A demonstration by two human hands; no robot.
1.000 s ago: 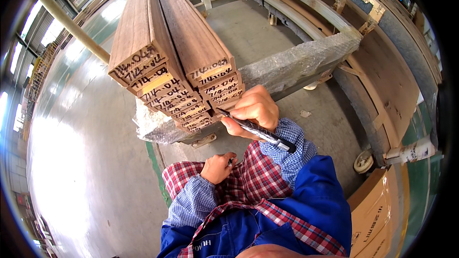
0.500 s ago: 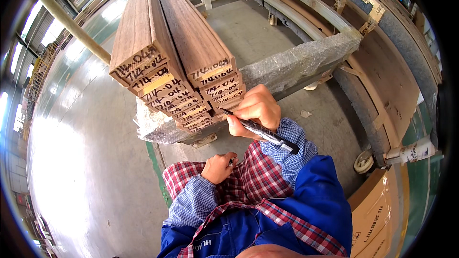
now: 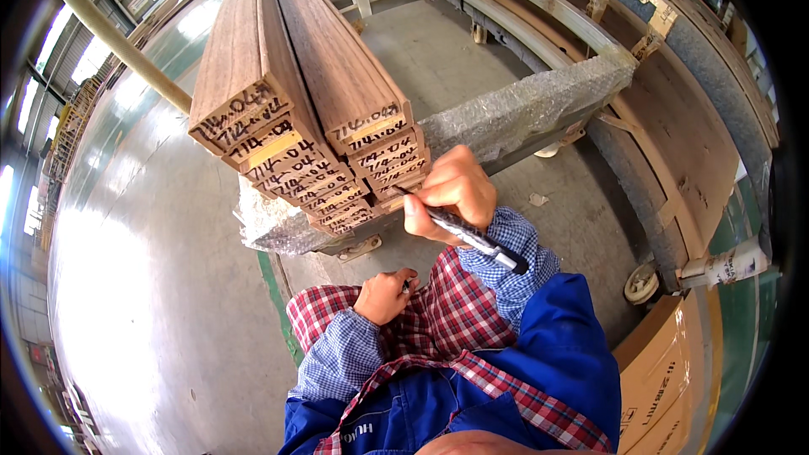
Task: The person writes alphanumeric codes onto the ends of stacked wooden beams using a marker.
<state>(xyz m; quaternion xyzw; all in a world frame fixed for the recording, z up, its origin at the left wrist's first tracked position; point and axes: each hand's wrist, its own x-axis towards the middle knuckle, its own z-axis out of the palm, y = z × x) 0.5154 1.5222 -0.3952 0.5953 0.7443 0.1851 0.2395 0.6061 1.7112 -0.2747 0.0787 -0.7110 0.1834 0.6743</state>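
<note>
My right hand point(image 3: 459, 194) grips a black marker point(image 3: 474, 238), its tip at the end face of a lower board in the right-hand column. The brown wood-grain boards point(image 3: 341, 84) are stacked in two side-by-side columns, with black handwriting on their near ends. Low over the red-checked apron point(image 3: 472, 303), my left hand point(image 3: 384, 297) is closed, and a small dark object point(image 3: 408, 285) shows between its thumb and fingers. Its kind is too small to make out.
The boards rest on a metal frame cart point(image 3: 539, 101), whose near bar is wrapped in bubble film. At right stand a large brown panel point(image 3: 674, 143), a caster wheel point(image 3: 641, 284) and a cardboard box point(image 3: 661, 379). A pale pole point(image 3: 126, 46) slants at upper left.
The marker tip and my right hand have shifted very slightly at the board end. My left hand stays where it was.
</note>
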